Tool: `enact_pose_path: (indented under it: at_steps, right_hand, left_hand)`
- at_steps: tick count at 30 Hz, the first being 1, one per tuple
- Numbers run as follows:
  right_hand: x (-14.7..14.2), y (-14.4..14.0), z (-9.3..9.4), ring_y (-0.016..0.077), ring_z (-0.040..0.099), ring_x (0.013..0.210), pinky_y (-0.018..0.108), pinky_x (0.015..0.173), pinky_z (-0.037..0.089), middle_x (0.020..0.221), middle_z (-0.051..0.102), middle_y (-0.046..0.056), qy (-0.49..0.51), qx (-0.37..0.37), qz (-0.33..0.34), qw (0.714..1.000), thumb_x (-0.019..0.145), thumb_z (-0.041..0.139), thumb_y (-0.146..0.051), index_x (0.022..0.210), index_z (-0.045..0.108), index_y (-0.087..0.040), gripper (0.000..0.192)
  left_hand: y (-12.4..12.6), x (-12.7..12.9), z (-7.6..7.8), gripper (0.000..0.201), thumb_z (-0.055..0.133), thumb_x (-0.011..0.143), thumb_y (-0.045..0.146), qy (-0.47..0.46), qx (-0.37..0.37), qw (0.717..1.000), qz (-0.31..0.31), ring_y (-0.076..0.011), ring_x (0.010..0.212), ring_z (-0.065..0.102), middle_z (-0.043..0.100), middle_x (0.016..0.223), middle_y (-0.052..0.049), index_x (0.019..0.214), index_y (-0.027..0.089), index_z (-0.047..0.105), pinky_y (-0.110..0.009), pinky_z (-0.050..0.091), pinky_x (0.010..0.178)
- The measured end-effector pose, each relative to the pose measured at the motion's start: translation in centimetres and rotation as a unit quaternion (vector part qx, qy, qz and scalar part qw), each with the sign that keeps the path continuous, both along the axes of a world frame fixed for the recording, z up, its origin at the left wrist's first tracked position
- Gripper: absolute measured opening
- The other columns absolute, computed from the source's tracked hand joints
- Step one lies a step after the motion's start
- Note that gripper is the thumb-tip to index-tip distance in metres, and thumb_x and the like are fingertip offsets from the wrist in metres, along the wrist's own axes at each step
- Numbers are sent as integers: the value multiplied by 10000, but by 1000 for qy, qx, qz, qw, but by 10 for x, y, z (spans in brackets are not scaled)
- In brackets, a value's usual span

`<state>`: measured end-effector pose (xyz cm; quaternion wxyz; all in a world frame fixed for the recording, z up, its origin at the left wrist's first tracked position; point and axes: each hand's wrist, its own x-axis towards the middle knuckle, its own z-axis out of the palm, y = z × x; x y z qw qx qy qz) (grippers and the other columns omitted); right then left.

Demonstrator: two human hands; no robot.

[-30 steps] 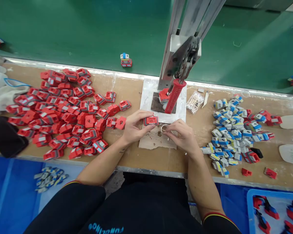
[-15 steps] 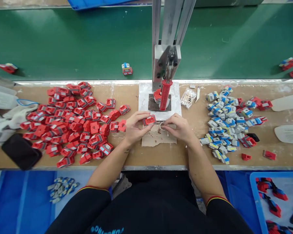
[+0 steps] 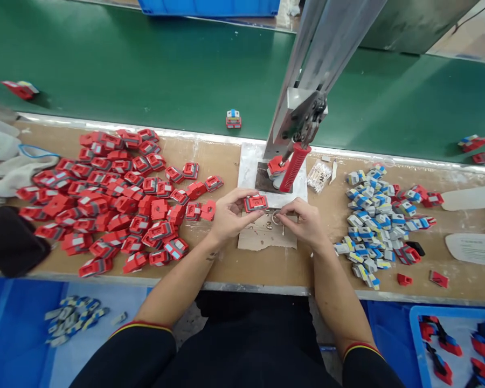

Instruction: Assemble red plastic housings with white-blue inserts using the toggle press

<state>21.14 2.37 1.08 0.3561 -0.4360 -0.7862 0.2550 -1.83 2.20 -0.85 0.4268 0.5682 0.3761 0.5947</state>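
The left hand (image 3: pixel 226 215) pinches a red plastic toy part (image 3: pixel 255 203) between thumb and fingers, holding it just above a scuffed cardboard pad (image 3: pixel 267 240) on the desk (image 3: pixel 275 264) — raised and turned face up, probably so its top can be worked on. The right hand (image 3: pixel 305 221) is beside it, its fingers closed on a small metal ring (image 3: pixel 275 217) kept close to the part's right edge; the two things are near each other but whether they touch cannot be told.

Directly behind the hands stands a hand press (image 3: pixel 303 118) with a red ribbed handle (image 3: pixel 293 167), another red piece sitting on its base plate (image 3: pixel 250 167). A big heap of red parts (image 3: pixel 113 194) lies within the left hand's reach, a heap of blue-and-grey parts (image 3: pixel 374 221) on the right — supplies sorted to either side of the work spot. Beyond the desk runs a green conveyor belt (image 3: pixel 145 75) carrying a few scattered assembled pieces.
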Motion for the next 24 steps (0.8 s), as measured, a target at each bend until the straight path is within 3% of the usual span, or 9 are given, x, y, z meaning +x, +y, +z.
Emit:
enact_pose_path:
  at_steps: [4,7,10,13,18,24]
  right_hand:
    - [6,-6,9,178,659,668,321,625,536,734,745,15,10,14,-16,1000,928,750,-267,792,703,-256,144]
    - [10,-12,19,169,641,638,317,579,485,715,724,0,104,44,-69,991,915,781,-254,808,685,-261,145]
    - [3,-17,23,166,609,605,325,565,462,662,659,-12,272,66,-126,952,908,812,-337,785,632,-261,231]
    - [-13,-21,22,168,599,607,335,575,471,645,603,-18,357,52,-156,920,891,831,-418,774,597,-261,305]
    - [-32,-25,19,169,618,621,347,587,502,677,631,-10,349,9,-138,927,917,806,-442,810,595,-263,297]
    - [-35,-26,18,158,638,621,329,575,511,703,672,-5,328,0,-125,936,938,792,-405,814,605,-258,268]
  left_hand:
    - [0,-1,2,383,933,779,342,4,-3,1000,-12,-181,900,790,799,1034,-77,1103,197,789,-300,666,806]
    - [-2,0,4,362,931,788,305,21,20,999,-17,-176,913,786,807,1033,-73,1108,210,792,-294,664,811]
    - [-7,2,7,388,928,793,287,36,45,998,-16,-173,907,783,816,1042,-74,1148,222,787,-279,654,784]
    - [-12,6,10,390,933,788,297,56,58,997,-19,-170,855,781,820,1001,-68,1141,217,786,-264,640,739]
    - [-17,11,12,341,923,801,311,80,68,994,-26,-172,813,779,821,953,-66,1098,208,789,-265,630,717]
    - [-16,12,9,337,917,811,309,79,77,993,-35,-171,825,783,820,959,-70,1106,210,786,-260,629,732]
